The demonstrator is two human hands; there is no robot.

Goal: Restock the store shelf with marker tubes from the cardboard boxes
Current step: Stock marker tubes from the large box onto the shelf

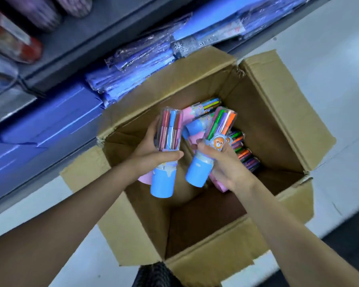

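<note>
Brown cardboard makes up the open box (278,125), which stands on the pale floor (330,59) with its flaps folded outward, right against the foot of the store shelf (75,38). Both hands are above the box's open top. The left hand (151,152) is curled round a marker tube (166,154) with a blue base and a clear upper half showing pink and blue pens; the thumb lies across its front. A bit of pink shows just behind this tube's base. The right hand (222,162) grips a second tube (209,150), tilted, its clear top holding green, purple and orange pens and a small bear sticker on its side. Its fingers also seem to pinch something pink underneath, though what it is cannot be told. More tubes (245,154) lie in the box's far part. On the shelf's lower levels rest blue folders (50,121) and plastic-wrapped packs (137,67).
</note>
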